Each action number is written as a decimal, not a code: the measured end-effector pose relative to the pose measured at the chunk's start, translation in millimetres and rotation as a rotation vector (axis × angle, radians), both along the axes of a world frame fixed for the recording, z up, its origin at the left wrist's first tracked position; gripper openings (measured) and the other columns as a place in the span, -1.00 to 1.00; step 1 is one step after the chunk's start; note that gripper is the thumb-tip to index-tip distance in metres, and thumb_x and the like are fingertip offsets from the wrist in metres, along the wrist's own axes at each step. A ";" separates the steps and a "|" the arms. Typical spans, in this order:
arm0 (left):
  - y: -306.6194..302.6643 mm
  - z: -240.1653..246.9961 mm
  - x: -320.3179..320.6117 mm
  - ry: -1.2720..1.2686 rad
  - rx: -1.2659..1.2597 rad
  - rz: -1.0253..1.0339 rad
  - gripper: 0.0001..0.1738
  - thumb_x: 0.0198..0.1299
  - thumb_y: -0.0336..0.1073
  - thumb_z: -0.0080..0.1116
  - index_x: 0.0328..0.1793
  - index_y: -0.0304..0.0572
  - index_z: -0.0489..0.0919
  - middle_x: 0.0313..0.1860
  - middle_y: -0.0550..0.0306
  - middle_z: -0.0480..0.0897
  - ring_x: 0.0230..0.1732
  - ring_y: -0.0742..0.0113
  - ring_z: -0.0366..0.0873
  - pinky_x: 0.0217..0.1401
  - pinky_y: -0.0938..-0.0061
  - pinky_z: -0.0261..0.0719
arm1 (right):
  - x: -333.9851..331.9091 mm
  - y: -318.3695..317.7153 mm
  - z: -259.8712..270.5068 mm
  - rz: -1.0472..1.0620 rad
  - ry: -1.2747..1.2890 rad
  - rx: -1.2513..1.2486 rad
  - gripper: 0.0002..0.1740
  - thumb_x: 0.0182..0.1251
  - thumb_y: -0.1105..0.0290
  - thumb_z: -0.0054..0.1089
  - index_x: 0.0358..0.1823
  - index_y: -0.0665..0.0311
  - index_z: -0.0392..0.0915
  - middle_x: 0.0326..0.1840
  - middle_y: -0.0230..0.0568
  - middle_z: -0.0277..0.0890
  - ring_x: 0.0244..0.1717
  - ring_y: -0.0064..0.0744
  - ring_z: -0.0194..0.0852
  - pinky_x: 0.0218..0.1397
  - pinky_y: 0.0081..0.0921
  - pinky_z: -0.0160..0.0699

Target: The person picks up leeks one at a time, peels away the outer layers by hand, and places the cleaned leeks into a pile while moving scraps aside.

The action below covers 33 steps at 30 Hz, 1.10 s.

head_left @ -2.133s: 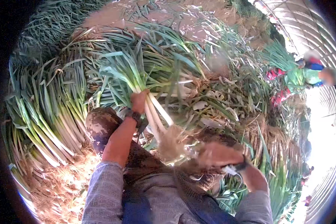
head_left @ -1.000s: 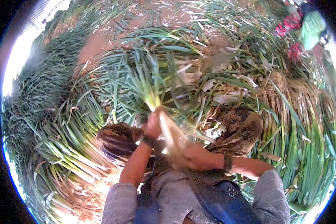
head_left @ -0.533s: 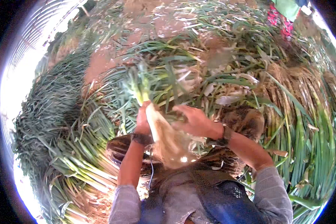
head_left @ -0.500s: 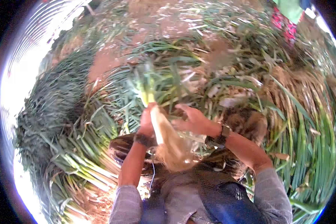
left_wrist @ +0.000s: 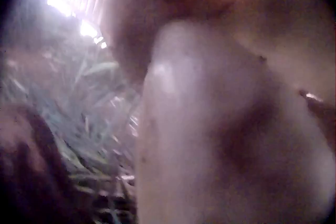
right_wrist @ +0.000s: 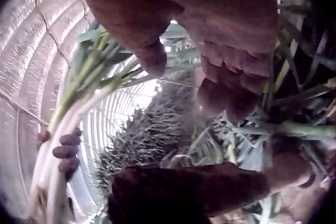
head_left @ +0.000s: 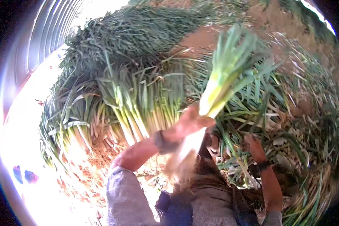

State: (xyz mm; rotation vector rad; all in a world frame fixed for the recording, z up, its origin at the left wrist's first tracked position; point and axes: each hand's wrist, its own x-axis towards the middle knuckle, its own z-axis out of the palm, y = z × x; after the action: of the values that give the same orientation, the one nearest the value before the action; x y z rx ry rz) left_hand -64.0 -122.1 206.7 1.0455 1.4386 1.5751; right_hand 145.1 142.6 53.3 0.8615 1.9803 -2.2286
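Note:
In the head view my left hand grips a bunch of thick leeks around the stalks, green leaves up and away, blurred roots hanging toward my lap. White stalks fill much of the left wrist view, close to the palm. To the right, my right hand is apart from the bunch, low over loose leaves and stalks. The right wrist view shows this hand with thumb and fingers apart and nothing between them; beyond it the left fingers wrap the leek stalks.
Rows of leeks lie at the left with roots toward me, and a dark green heap stands behind them. Bare soil shows beyond. Trimmed leaves litter the right side. A ribbed greenhouse wall curves at the far left.
The view has turned left. My left hand has raised the bunch and carried it away from my right hand, which has moved down near the loose leaves. The person at the upper right is out of view.

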 end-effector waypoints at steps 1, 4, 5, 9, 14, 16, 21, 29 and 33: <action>-18.5 18.1 -13.6 0.062 -0.083 0.131 -0.18 0.13 0.19 0.17 0.33 -0.30 0.32 0.12 -0.10 0.52 0.06 0.26 0.49 0.01 0.36 0.54 | 2.9 -5.8 10.2 -0.037 -0.064 -0.092 -0.49 0.39 0.10 0.16 0.16 0.34 0.42 -0.16 -0.27 0.58 -0.15 -0.43 0.50 -0.14 -0.33 0.50; -82.7 45.3 -65.4 0.239 -0.167 0.457 -0.34 0.09 -0.01 0.27 0.20 -0.31 0.41 -0.03 -0.05 0.58 -0.15 0.35 0.53 -0.21 0.49 0.57 | 16.0 30.7 -118.5 0.248 -0.116 0.459 -0.40 0.24 -0.03 0.28 0.01 0.39 0.48 -0.06 -0.05 0.51 -0.07 -0.14 0.52 -0.02 -0.13 0.52; -106.9 49.8 -85.6 0.305 -0.192 0.577 -0.39 0.07 -0.07 0.30 0.15 -0.31 0.43 -0.08 -0.04 0.60 -0.23 0.38 0.55 -0.29 0.53 0.58 | 25.2 23.2 -117.9 0.256 -0.119 0.459 -0.40 0.24 -0.03 0.28 0.01 0.39 0.48 -0.06 -0.05 0.51 -0.07 -0.14 0.52 -0.02 -0.13 0.52; -228.5 28.3 -159.3 0.532 -0.411 1.095 -0.58 0.01 -0.33 0.43 -0.03 -0.33 0.54 -0.29 0.03 0.69 -0.52 0.49 0.61 -0.60 0.71 0.62 | 103.5 29.0 -192.9 0.262 -0.406 0.661 0.29 -0.15 -0.20 0.55 0.45 0.44 0.01 0.31 0.18 0.26 0.24 0.00 0.33 0.22 -0.12 0.40; -348.3 -82.8 -165.4 0.390 -1.263 1.431 0.10 0.07 -0.03 0.32 0.47 -0.53 -0.11 0.25 -0.35 0.36 0.15 -0.01 0.44 0.18 0.20 0.43 | 122.1 -1.4 -141.9 0.678 -0.936 0.503 0.20 -0.10 -0.28 0.45 0.37 0.48 0.17 0.28 0.22 0.34 0.26 0.09 0.35 0.26 -0.03 0.36; -414.7 -201.5 -163.5 0.235 -1.421 1.499 0.12 0.18 -0.01 0.16 0.56 -0.42 -0.32 0.50 -0.41 0.05 0.42 -0.16 0.18 0.42 0.01 0.23 | 113.4 -17.3 -103.5 0.667 -0.810 0.303 -0.13 0.10 -0.19 0.33 0.16 0.46 0.41 0.02 0.10 0.53 0.03 -0.03 0.51 0.09 -0.12 0.50; -386.9 -204.9 -144.8 0.489 -1.857 1.454 0.07 0.24 0.25 -0.04 0.51 -0.52 -0.17 0.45 -0.44 0.13 0.31 -0.23 0.33 0.25 -0.15 0.37 | 121.6 -3.8 -124.6 0.502 -0.527 0.237 -0.62 0.40 0.10 0.10 -0.24 0.33 0.60 -0.50 -0.20 0.50 -0.49 -0.37 0.42 -0.37 -0.24 0.42; -316.2 -170.9 -160.2 0.902 -1.070 1.504 -0.15 0.28 0.26 0.02 0.43 -0.31 0.27 0.43 -0.15 0.30 0.42 -0.04 0.25 0.42 -0.04 0.26 | 104.8 54.7 38.3 0.251 -0.308 0.137 -0.55 0.36 0.13 0.20 0.02 0.41 0.51 -0.44 -0.32 0.55 -0.56 -0.58 0.45 -0.49 -0.54 0.51; -136.1 -71.3 -94.0 0.191 -0.173 0.930 -0.45 0.30 0.15 0.09 0.11 -0.17 0.59 0.00 -0.06 0.67 0.09 0.15 0.60 0.26 0.04 0.46 | 103.2 45.1 125.5 0.083 -0.140 0.251 -0.65 0.42 0.22 0.09 0.02 0.39 0.49 -0.51 -0.41 0.50 -0.68 -0.68 0.35 -0.68 -0.77 0.38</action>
State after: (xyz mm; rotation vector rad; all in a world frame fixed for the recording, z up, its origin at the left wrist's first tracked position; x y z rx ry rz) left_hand -158.0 -258.2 135.4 0.4169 2.3472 1.9255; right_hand 248.3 187.7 178.8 0.9109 2.2142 -1.8477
